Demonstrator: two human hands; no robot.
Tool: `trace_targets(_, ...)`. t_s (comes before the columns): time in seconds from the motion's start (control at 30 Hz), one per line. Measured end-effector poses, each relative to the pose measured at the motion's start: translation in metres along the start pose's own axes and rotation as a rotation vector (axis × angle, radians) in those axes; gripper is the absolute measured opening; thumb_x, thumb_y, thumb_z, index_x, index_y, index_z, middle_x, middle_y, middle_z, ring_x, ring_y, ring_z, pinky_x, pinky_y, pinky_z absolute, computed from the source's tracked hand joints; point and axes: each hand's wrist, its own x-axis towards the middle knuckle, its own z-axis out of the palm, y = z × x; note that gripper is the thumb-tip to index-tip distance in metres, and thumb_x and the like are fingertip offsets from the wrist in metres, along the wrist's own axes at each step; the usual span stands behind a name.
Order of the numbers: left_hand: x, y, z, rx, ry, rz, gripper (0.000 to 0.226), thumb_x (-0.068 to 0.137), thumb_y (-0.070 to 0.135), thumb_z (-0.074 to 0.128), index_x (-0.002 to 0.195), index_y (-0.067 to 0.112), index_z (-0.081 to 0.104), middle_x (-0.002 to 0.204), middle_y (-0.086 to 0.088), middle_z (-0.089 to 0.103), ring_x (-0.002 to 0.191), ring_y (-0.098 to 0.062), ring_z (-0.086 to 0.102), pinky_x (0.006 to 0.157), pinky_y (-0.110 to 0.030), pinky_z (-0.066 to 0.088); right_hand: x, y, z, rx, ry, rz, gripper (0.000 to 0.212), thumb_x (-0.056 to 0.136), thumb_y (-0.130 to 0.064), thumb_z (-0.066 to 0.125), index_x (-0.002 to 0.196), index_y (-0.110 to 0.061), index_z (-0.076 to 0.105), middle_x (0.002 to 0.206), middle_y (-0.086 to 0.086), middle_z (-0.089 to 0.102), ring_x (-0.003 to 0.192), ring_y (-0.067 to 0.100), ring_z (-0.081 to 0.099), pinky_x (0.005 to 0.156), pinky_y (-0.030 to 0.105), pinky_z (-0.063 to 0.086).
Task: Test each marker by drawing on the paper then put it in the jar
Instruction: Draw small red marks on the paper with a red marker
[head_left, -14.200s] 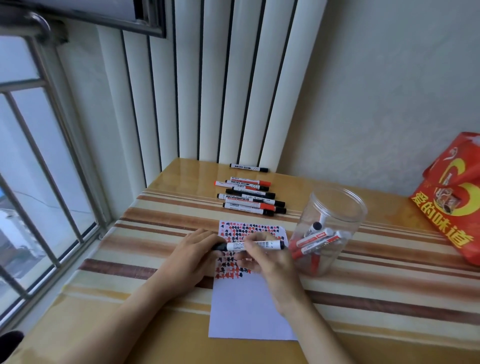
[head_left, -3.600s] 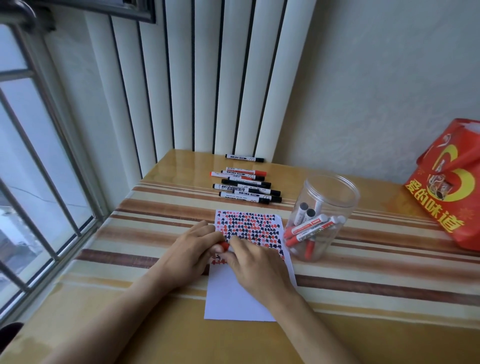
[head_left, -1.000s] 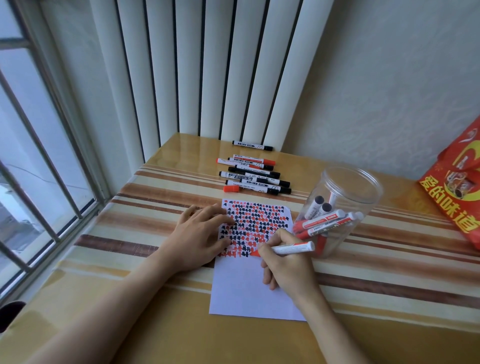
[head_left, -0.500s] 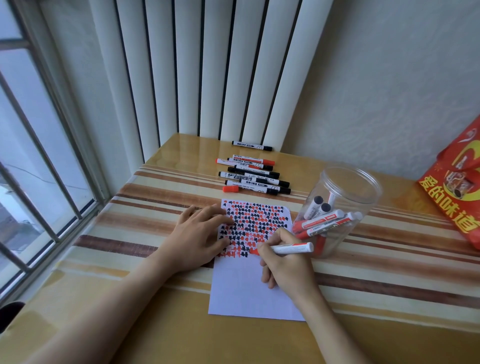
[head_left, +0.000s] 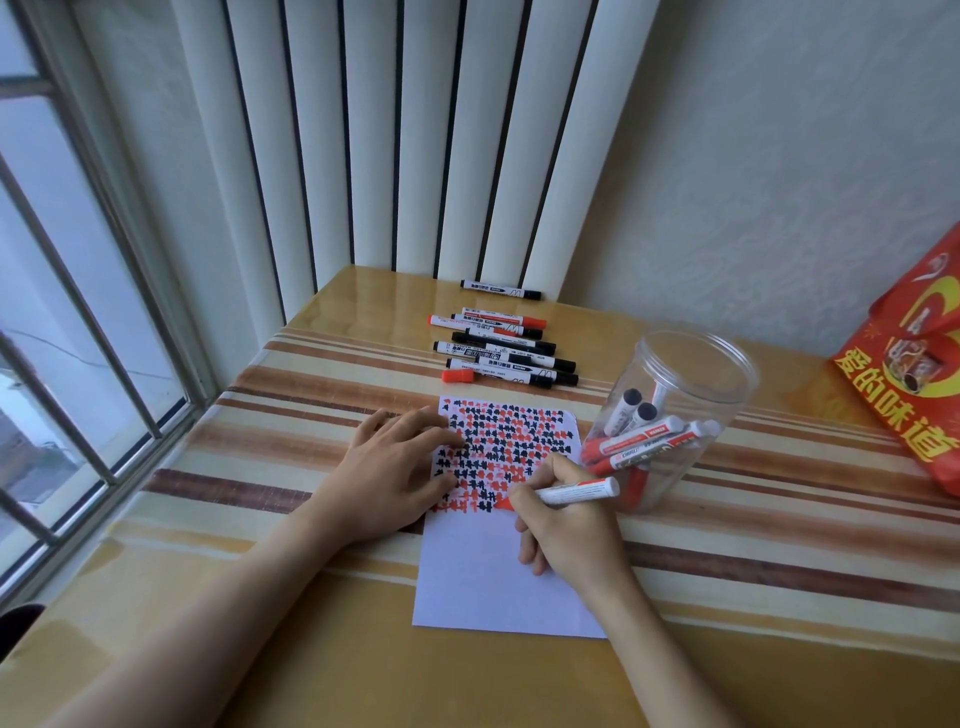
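While daylight is coming through the barred window (head_left: 78, 322) on your left, you are working at a glossy wooden table (head_left: 363, 665) under a striped cloth (head_left: 779, 540), white vertical blinds (head_left: 415, 145) hanging behind. Your left hand (head_left: 395, 473) is lying flat, fingers spread and relaxed, pinning the left edge of the paper (head_left: 493, 571). A loose red cap (head_left: 458, 375) is sitting just beside the row of markers (head_left: 506, 353) near the far edge. Your right hand (head_left: 571, 525) is gripping the red marker (head_left: 566, 492), tip touching the lowest row of red and black marks. Right of it, the clear jar (head_left: 680, 400) is holding several markers; I cannot count them through the plastic. A red bag (head_left: 909, 374) is getting cut off by the right edge.
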Motion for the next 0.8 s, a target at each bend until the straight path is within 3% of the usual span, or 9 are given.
trace_targets(0.13, -0.0001, 0.0003, -0.0001, 0.021, -0.031, -0.008, 0.054, 0.092, 0.066, 0.029, 0.139, 0.045, 0.046, 0.153, 0.016, 0.037, 0.146, -0.006, 0.027, 0.123, -0.048, 0.010, 0.0008, 0.0005, 0.0004, -0.006, 0.014, 0.016, 0.032, 0.093, -0.004, 0.066, 0.070, -0.019, 0.049, 0.053, 0.008, 0.059, 0.035, 0.025, 0.057, 0.035, 0.023, 0.038)
trace_targets(0.33, -0.0006, 0.0010, 0.0033, 0.108, -0.095, -0.019, 0.055, 0.098, 0.063, 0.022, 0.152, 0.051, 0.023, 0.165, 0.016, 0.016, 0.153, -0.004, -0.004, 0.122, -0.057, -0.001, -0.0004, 0.0009, 0.0008, 0.014, 0.014, -0.004, 0.030, 0.093, -0.005, 0.064, 0.072, -0.020, 0.047, 0.054, 0.010, 0.057, 0.034, 0.025, 0.055, 0.035, 0.023, 0.036)
trace_targets(0.5, -0.0001, 0.0001, 0.0039, 0.100, -0.092, -0.015, 0.056, 0.098, 0.063, 0.021, 0.152, 0.050, 0.023, 0.165, 0.015, 0.017, 0.153, -0.005, -0.002, 0.123, -0.055, 0.000, -0.0007, 0.0009, 0.0014, -0.010, 0.011, -0.005, 0.028, 0.094, -0.004, 0.066, 0.076, -0.013, 0.047, 0.054, 0.019, 0.056, 0.035, 0.026, 0.054, 0.035, 0.023, 0.036)
trace_targets(0.7, -0.0003, -0.0018, 0.0054, 0.078, -0.066, -0.004, 0.054, 0.098, 0.062, 0.026, 0.151, 0.049, 0.028, 0.164, 0.015, 0.022, 0.153, -0.005, 0.002, 0.123, -0.055, -0.001, -0.0003, 0.0010, -0.0001, 0.019, 0.049, 0.012, 0.040, 0.093, -0.002, 0.063, 0.067, -0.027, 0.046, 0.052, 0.009, 0.055, 0.034, 0.026, 0.055, 0.034, 0.021, 0.035)
trace_targets(0.8, 0.0005, -0.0018, 0.0059, 0.080, -0.065, -0.010, 0.053, 0.098, 0.061, 0.027, 0.150, 0.049, 0.028, 0.163, 0.015, 0.023, 0.153, -0.005, 0.004, 0.123, -0.053, -0.003, -0.0005, 0.0007, 0.0006, 0.017, 0.054, -0.009, 0.037, 0.095, -0.002, 0.062, 0.070, -0.023, 0.046, 0.051, 0.009, 0.055, 0.035, 0.027, 0.055, 0.035, 0.022, 0.037)
